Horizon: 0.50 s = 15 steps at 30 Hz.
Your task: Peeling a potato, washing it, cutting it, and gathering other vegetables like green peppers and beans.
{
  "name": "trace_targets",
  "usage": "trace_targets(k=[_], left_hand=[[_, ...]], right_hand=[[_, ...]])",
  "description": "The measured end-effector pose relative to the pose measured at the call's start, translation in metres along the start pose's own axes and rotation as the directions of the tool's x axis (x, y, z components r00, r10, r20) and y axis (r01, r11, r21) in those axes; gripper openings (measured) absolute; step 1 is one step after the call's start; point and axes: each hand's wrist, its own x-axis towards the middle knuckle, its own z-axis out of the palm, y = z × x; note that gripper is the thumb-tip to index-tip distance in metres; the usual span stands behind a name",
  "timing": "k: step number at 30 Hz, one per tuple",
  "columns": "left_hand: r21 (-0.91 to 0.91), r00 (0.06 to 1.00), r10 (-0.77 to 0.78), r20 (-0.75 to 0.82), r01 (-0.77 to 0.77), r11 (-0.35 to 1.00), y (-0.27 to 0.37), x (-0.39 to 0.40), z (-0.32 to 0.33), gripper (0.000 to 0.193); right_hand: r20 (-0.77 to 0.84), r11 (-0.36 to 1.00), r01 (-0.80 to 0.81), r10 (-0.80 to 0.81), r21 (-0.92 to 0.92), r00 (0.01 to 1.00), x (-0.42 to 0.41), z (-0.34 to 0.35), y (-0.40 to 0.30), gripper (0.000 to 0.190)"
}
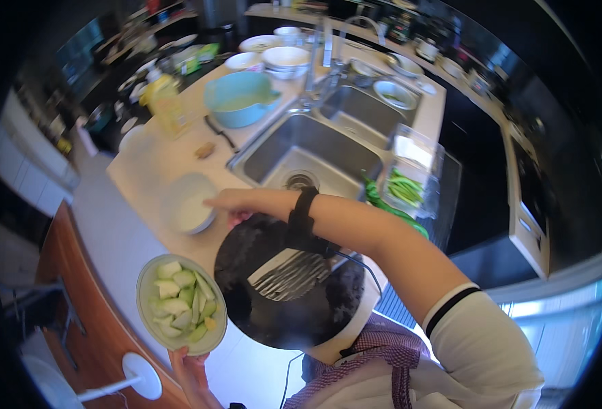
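Observation:
My left hand [191, 370] holds a pale bowl [145, 319] from below, out past the counter's edge. Pieces of cut pale-green gourd or squash [181, 301] fill it, with a small yellowish piece near the rim. Across the counter reaches my right hand [237, 203], its fingers at the rim of a whitish bowl [191, 207]. Blur there hides whether they grip it. Below my right forearm lies a round dark cutting board [260, 327]. On it rests a cleaver [291, 276] with a wide, streaked, shiny blade.
A double steel sink [311, 148] lies beyond my forearm. Long green peppers [406, 186] sit in a clear plastic container to its right. Leftward stand a light-blue basin [239, 102] and yellow pump bottle [165, 102]. A ginger-like piece [205, 150] and stacked bowls [285, 59] share the counter.

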Motion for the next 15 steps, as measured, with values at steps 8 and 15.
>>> trace_targets(k=[8, 15], left_hand=[[0.093, 0.961, -0.086, 0.262, 0.064, 0.994, 0.002, -0.046, 0.072, 0.058], [0.248, 0.941, -0.186, 0.282, 0.116, 0.962, -0.033, -0.118, 0.134, 0.066]], right_hand=[[0.149, 0.963, 0.207, -0.183, -0.171, 0.972, -0.255, 0.046, 0.013, 0.086], [0.086, 0.959, 0.274, -0.279, 0.068, 0.956, -0.327, 0.079, 0.119, 0.059]])
